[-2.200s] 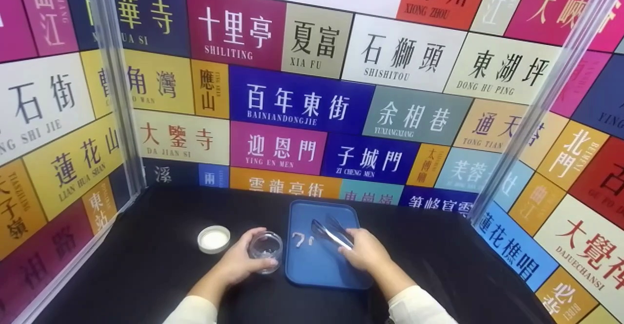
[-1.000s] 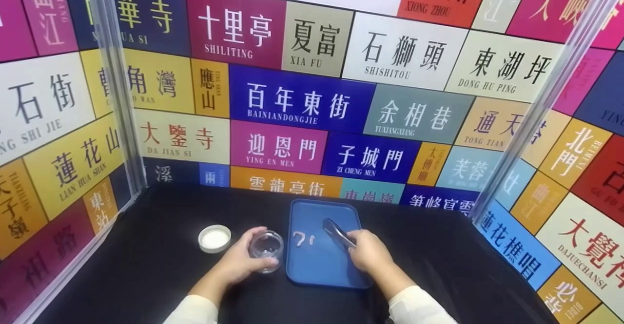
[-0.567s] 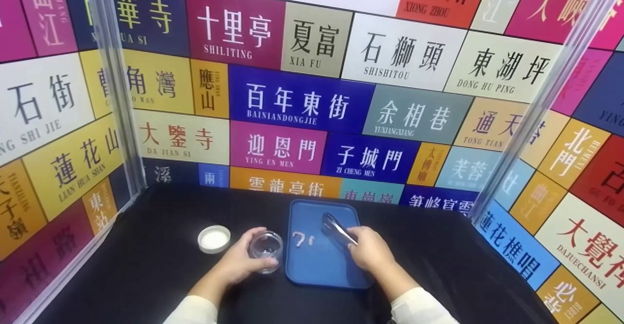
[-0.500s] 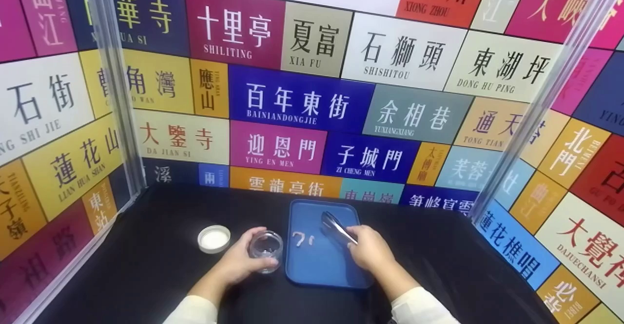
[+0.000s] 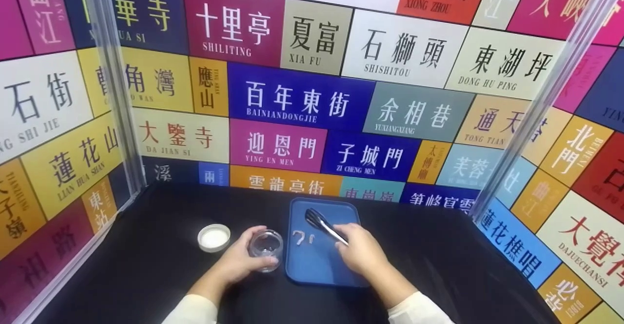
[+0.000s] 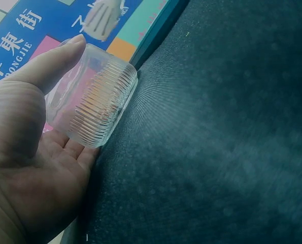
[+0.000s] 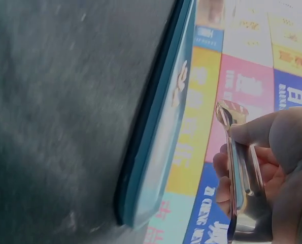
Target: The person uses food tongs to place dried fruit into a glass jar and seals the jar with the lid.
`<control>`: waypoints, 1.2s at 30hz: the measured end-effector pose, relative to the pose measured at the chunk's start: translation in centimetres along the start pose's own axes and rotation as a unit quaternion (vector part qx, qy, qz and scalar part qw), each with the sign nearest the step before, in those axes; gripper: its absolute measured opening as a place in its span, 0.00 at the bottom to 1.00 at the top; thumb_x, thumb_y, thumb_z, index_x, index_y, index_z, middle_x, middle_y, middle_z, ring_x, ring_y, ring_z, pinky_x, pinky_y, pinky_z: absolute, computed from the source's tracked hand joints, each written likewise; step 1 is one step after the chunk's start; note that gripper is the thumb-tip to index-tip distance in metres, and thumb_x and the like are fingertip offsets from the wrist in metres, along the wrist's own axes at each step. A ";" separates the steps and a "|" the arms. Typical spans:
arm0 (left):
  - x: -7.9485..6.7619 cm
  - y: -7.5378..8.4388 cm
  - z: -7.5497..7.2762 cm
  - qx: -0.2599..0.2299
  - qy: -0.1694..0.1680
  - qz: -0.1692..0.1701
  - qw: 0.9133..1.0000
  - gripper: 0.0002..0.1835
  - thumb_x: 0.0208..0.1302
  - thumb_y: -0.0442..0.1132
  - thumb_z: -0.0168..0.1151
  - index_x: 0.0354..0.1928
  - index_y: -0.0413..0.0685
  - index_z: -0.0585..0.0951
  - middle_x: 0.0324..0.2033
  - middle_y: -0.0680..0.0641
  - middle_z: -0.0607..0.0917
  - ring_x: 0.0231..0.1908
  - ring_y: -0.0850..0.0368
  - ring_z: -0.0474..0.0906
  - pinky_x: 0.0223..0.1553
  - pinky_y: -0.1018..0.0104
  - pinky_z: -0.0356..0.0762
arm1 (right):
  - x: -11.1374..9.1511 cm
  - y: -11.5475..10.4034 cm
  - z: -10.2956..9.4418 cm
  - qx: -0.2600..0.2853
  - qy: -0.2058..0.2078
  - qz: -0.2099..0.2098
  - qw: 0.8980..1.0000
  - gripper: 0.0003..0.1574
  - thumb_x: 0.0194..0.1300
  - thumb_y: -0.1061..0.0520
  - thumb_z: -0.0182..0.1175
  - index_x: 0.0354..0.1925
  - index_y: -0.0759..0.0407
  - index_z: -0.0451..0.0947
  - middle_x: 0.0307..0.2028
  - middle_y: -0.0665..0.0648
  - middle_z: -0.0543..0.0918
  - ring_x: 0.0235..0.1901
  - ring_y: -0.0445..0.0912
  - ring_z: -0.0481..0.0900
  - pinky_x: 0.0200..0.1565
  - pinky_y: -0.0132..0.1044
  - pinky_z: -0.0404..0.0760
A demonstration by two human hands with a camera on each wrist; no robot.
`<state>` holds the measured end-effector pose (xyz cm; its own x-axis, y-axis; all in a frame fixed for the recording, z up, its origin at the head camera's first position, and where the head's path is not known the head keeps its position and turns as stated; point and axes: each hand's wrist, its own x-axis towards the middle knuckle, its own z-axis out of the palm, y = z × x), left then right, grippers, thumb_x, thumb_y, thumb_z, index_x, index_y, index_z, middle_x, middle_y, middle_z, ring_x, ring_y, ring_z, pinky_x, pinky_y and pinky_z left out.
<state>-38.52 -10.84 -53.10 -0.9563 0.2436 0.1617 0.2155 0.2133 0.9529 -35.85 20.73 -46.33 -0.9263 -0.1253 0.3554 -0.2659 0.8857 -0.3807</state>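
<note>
My left hand (image 5: 245,255) grips a small clear glass jar (image 5: 266,241), thumb on the near side and fingers round the far side. In the left wrist view the ribbed lower wall of the jar (image 6: 97,101) shows close against the dark cloth. A pair of metal tongs (image 5: 322,222) is held in my right hand (image 5: 360,247), its tips over the far left part of a blue tray (image 5: 331,265). Two small pale pinkish pieces, a curved one (image 5: 299,238) and a shorter one (image 5: 311,239), lie on the tray just nearer than the tong tips.
A round white lid (image 5: 214,238) lies left of the jar on the black cloth-covered table (image 5: 161,265). Panels printed with coloured name signs (image 5: 300,102) stand behind and at both sides, with clear upright posts (image 5: 117,85) at the corners.
The tongs stood spread over the tray, then their arms came together. Since then my right hand has moved them left, above the pale pieces. My left hand and the jar stay put.
</note>
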 end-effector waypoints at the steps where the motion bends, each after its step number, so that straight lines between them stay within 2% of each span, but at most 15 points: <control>1: 0.0 0.0 0.0 0.001 0.001 0.000 1.000 0.50 0.52 0.43 0.86 0.76 0.49 0.70 0.71 0.39 0.80 0.68 0.41 0.79 0.76 0.38 0.70 | -0.1 -0.3 0.0 0.000 0.001 -0.008 1.000 0.24 0.68 0.62 0.70 0.62 0.58 0.86 0.57 0.61 0.89 0.60 0.58 0.87 0.65 0.58 0.83; 15: 0.2 -0.2 0.0 0.001 -0.002 0.007 1.000 0.51 0.52 0.42 0.86 0.77 0.46 0.69 0.72 0.39 0.79 0.69 0.41 0.79 0.77 0.39 0.69 | -1.8 -5.3 -0.3 0.023 -0.023 -0.093 0.995 0.27 0.69 0.59 0.69 0.65 0.51 0.85 0.56 0.54 0.90 0.58 0.52 0.87 0.64 0.55 0.85; 19: 0.2 -0.2 0.0 0.001 -0.004 0.010 1.000 0.51 0.52 0.42 0.86 0.76 0.45 0.69 0.72 0.38 0.79 0.69 0.40 0.79 0.76 0.38 0.70 | -2.3 -6.3 -0.1 0.034 -0.032 -0.105 0.993 0.28 0.69 0.59 0.68 0.66 0.50 0.84 0.57 0.52 0.90 0.59 0.50 0.87 0.65 0.53 0.84; 28: 0.1 -0.1 0.0 0.011 0.009 -0.008 1.000 0.52 0.50 0.45 0.87 0.76 0.50 0.70 0.71 0.41 0.80 0.69 0.40 0.78 0.76 0.36 0.68 | -2.7 -7.3 0.0 0.030 -0.042 -0.120 0.991 0.27 0.70 0.58 0.68 0.67 0.50 0.84 0.60 0.52 0.89 0.62 0.51 0.86 0.68 0.54 0.82; 36: 0.1 -0.2 -0.1 0.009 0.007 -0.002 1.000 0.51 0.50 0.43 0.87 0.76 0.49 0.70 0.69 0.40 0.82 0.69 0.40 0.79 0.76 0.36 0.69 | -2.5 -7.3 0.0 0.036 -0.047 -0.112 0.992 0.30 0.71 0.55 0.68 0.69 0.48 0.81 0.60 0.50 0.88 0.61 0.48 0.86 0.67 0.52 0.83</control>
<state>-38.73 -10.96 -53.25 -0.9601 0.2285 0.1615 0.2146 0.2312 0.9489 -31.55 14.57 -44.44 -0.8617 -0.3589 0.3587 -0.4828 0.7973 -0.3622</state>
